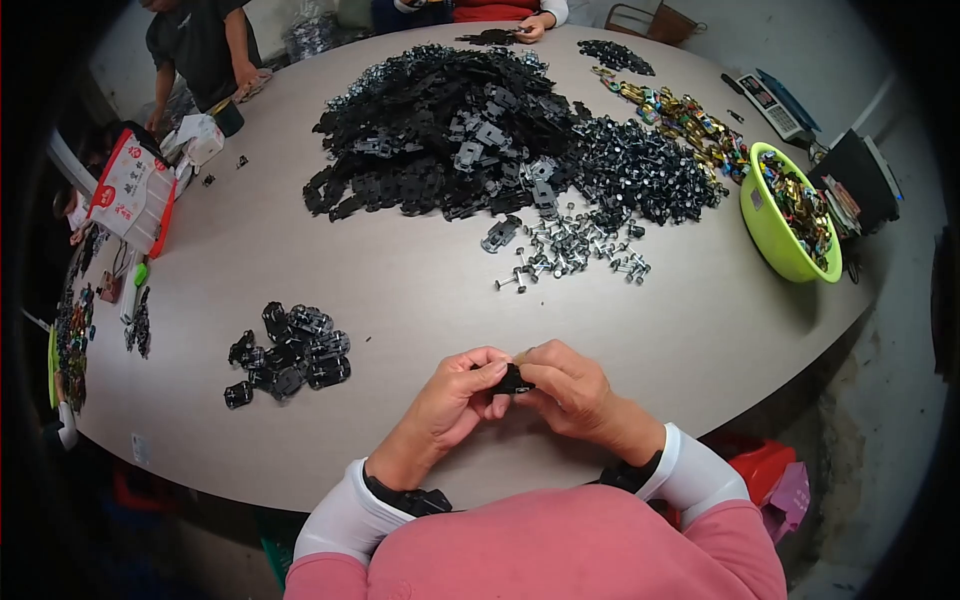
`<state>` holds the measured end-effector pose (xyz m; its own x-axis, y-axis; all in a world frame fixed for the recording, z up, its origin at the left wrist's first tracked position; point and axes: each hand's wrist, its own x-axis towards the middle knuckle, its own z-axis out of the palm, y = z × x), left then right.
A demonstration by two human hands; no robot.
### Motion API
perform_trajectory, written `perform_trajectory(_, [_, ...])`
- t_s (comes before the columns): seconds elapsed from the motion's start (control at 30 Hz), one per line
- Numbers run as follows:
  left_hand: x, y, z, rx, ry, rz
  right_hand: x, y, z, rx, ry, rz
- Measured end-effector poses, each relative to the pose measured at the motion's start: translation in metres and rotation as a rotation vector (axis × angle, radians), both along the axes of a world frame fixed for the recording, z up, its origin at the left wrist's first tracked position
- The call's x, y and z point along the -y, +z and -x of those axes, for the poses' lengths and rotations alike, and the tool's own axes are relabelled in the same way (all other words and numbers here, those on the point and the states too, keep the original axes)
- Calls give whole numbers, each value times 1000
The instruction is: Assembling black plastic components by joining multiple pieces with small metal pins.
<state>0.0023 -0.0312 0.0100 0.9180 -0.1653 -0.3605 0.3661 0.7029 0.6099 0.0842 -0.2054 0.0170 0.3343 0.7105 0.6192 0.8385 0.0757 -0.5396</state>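
Observation:
Close to the table's near edge, my left hand [458, 392] and my right hand [572, 392] meet over a small black plastic toy car chassis [515, 381]. Both sets of fingers pinch it from either side, hiding much of it. Left of my hands lies a small heap of black chassis with wheels fitted [288, 355]. Ahead and slightly right are scattered wheel axles [575, 245], silvery rods with black wheels at their ends. One loose grey-black chassis [500, 234] rests beside them.
A big mound of black chassis [430, 130] fills the table's far middle, beside a pile of wheels [650, 165]. Right stands a green basin [752, 215] of shiny car bodies. A red-and-white box [135, 195] stands left. Across the table, another person's hand [533, 28] handles black parts.

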Motion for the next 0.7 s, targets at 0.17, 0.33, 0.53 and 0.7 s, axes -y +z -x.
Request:
perform_trajectory(0.17, [-19, 14, 8, 150, 87, -207, -7, 11, 1, -200, -38, -21])
perform_trajectory(0.33, [-42, 17, 3, 185, 252, -303, 6, -3, -21, -228, -157, 249])
perform_trajectory(0.53, [-37, 1, 8, 10, 204, -254, 32, -6, -76, 5, -500, 91])
perform_trajectory(0.7, [-22, 7, 2, -111, -254, -303, 88, -19, -176, 48, -924, 68])
